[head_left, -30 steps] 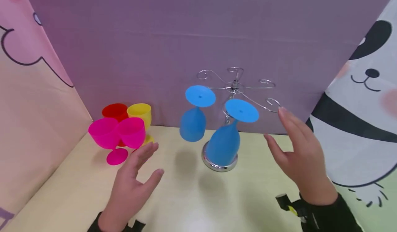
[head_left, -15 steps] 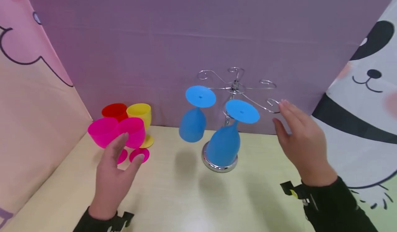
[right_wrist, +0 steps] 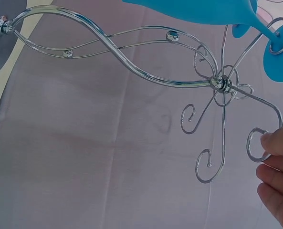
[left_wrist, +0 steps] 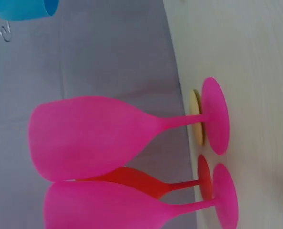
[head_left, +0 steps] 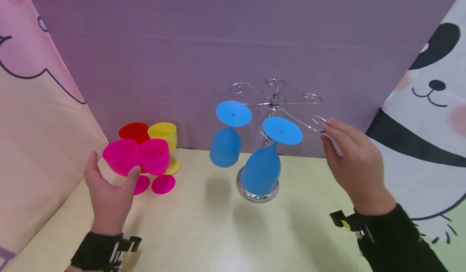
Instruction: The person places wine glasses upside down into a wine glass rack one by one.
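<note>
My left hand (head_left: pixel 109 201) stands spread at the left pink goblet (head_left: pixel 118 157), fingers at its far-left side and thumb overlapping its right side in the head view. A second pink goblet (head_left: pixel 154 159) stands upright right beside it. Thumb and fingers of my right hand (head_left: pixel 358 169) pinch the curled hook (right_wrist: pixel 248 143) at the end of one arm of a chrome stemware rack (head_left: pixel 257 199). Two blue goblets, one at the left (head_left: pixel 225 147) and one in front (head_left: pixel 261 173), hang upside down from the rack by their feet.
Behind the pink goblets stand a red goblet (head_left: pixel 133 130) and a yellow goblet (head_left: pixel 162 131), close together. The pale table (head_left: pixel 218 231) ends at a purple backdrop (head_left: pixel 182 70). Other rack arms with curled hooks bear no goblet. A panda-print panel (head_left: pixel 429 142) borders the right side.
My left hand has moved left, from in front of the pink goblets to around the left one. My right hand has come in slightly and taken hold of the rack's hook. The goblets have stayed put.
</note>
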`<control>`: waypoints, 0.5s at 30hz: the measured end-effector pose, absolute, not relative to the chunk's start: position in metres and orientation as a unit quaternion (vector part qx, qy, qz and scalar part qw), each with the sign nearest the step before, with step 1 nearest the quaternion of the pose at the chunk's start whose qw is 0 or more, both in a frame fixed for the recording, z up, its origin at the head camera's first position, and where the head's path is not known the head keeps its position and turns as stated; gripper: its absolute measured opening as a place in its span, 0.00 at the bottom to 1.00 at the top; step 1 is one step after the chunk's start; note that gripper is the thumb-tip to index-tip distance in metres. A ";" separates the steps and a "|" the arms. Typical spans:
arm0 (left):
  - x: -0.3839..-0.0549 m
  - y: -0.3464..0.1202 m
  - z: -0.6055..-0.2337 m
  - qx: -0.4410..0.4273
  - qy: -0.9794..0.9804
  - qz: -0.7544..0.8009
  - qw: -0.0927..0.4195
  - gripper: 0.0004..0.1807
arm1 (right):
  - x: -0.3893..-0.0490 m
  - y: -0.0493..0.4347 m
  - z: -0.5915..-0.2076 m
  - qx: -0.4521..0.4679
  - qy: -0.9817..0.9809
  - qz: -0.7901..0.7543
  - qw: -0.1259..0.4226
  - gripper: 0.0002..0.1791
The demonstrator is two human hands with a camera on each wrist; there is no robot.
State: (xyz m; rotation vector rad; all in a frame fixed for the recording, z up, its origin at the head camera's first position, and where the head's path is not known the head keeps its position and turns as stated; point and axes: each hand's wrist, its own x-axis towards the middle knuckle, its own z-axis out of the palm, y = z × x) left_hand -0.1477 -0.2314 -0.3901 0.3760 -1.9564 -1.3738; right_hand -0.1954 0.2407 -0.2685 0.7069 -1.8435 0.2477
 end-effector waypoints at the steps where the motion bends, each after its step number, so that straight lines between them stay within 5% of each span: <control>1: -0.150 -0.234 -0.390 0.169 -0.755 -0.535 0.340 0.54 | -0.196 0.240 -0.268 0.300 -0.776 0.105 0.545 0.20; 7: -0.165 -0.251 -0.394 0.225 -0.748 -0.557 0.284 0.57 | -0.197 0.239 -0.267 0.311 -0.770 0.108 0.547 0.18; 15: -0.180 -0.264 -0.402 0.186 -0.787 -0.551 0.206 0.62 | -0.198 0.240 -0.265 0.311 -0.776 0.106 0.538 0.17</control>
